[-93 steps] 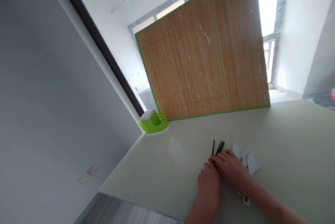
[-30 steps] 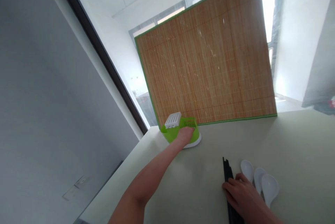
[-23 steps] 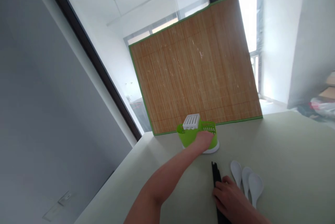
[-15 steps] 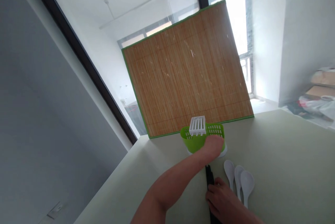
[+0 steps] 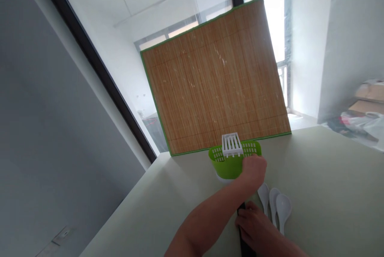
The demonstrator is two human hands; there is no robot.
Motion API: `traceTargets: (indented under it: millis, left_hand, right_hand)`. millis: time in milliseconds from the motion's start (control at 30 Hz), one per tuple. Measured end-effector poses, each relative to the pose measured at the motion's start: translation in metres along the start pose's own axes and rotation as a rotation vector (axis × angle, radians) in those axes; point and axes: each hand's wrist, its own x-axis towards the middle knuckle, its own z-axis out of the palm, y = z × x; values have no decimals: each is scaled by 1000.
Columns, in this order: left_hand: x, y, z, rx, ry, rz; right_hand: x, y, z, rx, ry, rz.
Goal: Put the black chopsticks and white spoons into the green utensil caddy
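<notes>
A green plastic basket (image 5: 228,169) with slotted sides and a white base stands near the back of the table. A white slatted piece (image 5: 231,145) sits at its rim. My left hand (image 5: 254,169) is closed at the basket's right end, its fingertips mostly hidden. Closer to me, my right hand (image 5: 252,223) curls round long black sticks (image 5: 246,248) lying on the table, perhaps chopsticks. My left forearm covers their far ends. Beside the right hand lie white spoons (image 5: 283,209), three in a row, bowls pointing away from me.
A bamboo mat (image 5: 216,85) with green edging leans upright against the glass behind the basket. The pale table (image 5: 324,193) reaches to the right. At far right, beyond the table, are cardboard boxes (image 5: 370,97) and plastic bags (image 5: 366,127).
My left hand has shifted right and a little nearer along the basket's end. The view has shifted slightly. My right hand stays on the black sticks.
</notes>
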Motion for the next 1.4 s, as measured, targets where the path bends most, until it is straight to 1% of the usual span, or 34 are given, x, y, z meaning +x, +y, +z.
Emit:
traceTargets:
  millis: [100,167,233,300,333,400,500,567,700,767,833,900,1000,1167,1233,1300,1333,1367,1400]
  left_hand:
    - [-30,-8,4,-34,225,72]
    - [-57,-16,13,-90,325,89]
    - [-85,-26,27,-184,353,50]
    - [-107,-37,45,-291,353,-38]
    - [-115,-43,54,-339,347,-92]
    - [-123,-54,72,-424,322,-188]
    - [-121,-70,88,-499,298,-271]
    - [-115,-83,89,-515,332,-312]
    - [-102,-110,73,-553,453,-425]
    - [-96,-123,64,-551,491,-453]
    - [-88,-133,58,-508,484,-429]
    - [-81,-138,56,-450,443,-369]
    - [-71,-139,61,-409,423,-286]
    - [-70,-135,68,-466,484,-242]
    - [-75,-134,68,-507,523,-255]
    - [-84,-132,69,-537,561,-300]
    - [-90,-129,70,-543,560,-325]
    - [-98,-125,73,-541,535,-340]
    - [-106,-120,76,-534,485,-338]
  right_hand:
    - [0,-2,-2,28,33,10]
    - [1,-2,-1,44,96,29]
    - [1,-2,1,55,136,45]
    - [1,0,2,63,115,52]
    - [1,1,3,66,91,54]
    - [-1,4,3,71,46,71]
    - [-2,7,0,72,-10,116]
    - [-3,7,-2,92,-41,128]
    - [-3,6,-5,148,-75,126]
    - [-3,6,-5,153,-89,129]
    - [-2,7,-5,151,-97,129]
    - [-2,7,-6,148,-100,127]
    - [-2,7,-7,147,-102,128]
    - [-1,7,-10,149,-110,132]
    - [0,6,-11,154,-115,137]
    - [0,6,-14,160,-114,140]
    - [0,6,-15,161,-112,141]
    - [0,6,-17,162,-106,144]
    - [0,6,-18,164,-95,150]
